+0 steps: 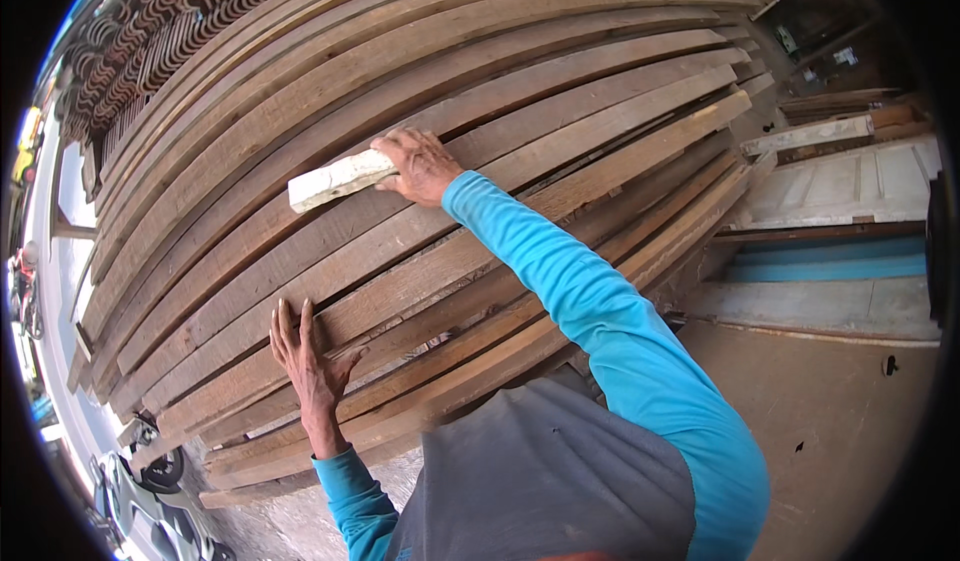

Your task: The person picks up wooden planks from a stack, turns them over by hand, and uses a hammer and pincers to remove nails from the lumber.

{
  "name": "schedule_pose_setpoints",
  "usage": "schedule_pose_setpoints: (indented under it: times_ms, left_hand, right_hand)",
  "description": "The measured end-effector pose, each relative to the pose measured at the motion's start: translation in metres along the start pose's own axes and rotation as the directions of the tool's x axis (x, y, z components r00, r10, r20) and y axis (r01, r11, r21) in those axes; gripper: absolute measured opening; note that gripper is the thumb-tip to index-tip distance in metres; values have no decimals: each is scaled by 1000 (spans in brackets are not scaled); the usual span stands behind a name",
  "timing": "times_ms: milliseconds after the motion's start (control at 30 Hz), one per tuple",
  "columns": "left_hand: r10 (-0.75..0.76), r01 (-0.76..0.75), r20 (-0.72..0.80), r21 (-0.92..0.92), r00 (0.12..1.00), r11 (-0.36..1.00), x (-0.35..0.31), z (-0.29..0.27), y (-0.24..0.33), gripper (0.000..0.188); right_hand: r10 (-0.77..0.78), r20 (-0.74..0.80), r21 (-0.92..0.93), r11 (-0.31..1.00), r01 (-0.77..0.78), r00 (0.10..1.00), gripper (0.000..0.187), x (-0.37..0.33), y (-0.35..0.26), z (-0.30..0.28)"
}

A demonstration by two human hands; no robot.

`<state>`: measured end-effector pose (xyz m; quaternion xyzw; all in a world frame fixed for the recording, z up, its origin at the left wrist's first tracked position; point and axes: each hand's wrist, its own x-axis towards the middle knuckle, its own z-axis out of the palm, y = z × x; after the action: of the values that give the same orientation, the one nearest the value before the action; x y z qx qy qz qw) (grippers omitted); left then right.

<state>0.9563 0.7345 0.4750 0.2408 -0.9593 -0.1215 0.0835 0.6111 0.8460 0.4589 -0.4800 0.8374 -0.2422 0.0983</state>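
Observation:
My right hand [418, 165] is closed around the end of a whitish rectangular block [340, 180], which looks like a piece of painted or pale wood. The block lies against one of several long brown wooden planks [520, 133], stacked side by side with dark gaps between them. Lower and to the left, my left hand [311, 363] rests on the nearer planks with its fingers stretched out and holds nothing. My right fingers are partly hidden behind the block.
Curved clay roof tiles [165, 41] are piled at the far left. A motorcycle [150, 511] stands at the lower left. On the right are a white panelled door [850, 186], a blue board [825, 261] and a brown floor [810, 416].

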Motion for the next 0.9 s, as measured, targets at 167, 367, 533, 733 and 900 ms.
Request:
schedule_pose_setpoints:
  times_ms: [167,367,533,733,900]
  left_hand:
    - [79,-88,-243,-26,967,996,-10,23,-4,85]
    - [22,-27,-179,-26,984,999,-14,33,-15,87]
    - [-6,6,-111,0,994,1000,-9,26,-8,87]
    - [22,-19,-63,54,998,998,-8,28,-16,83]
    - [-4,11,-72,99,997,995,-3,27,-12,84]
  right_hand:
    - [-109,-274,-48,994,100,956,62,-37,2,-4]
    - [212,-711,232,971,-61,670,58,-176,63,-59]
    - [555,-787,358,767,-532,271,55,-349,124,-68]
    - [661,-615,23,560,-828,429,58,-434,89,-49]
    - [725,-451,5,585,-811,521,58,-421,84,-66]
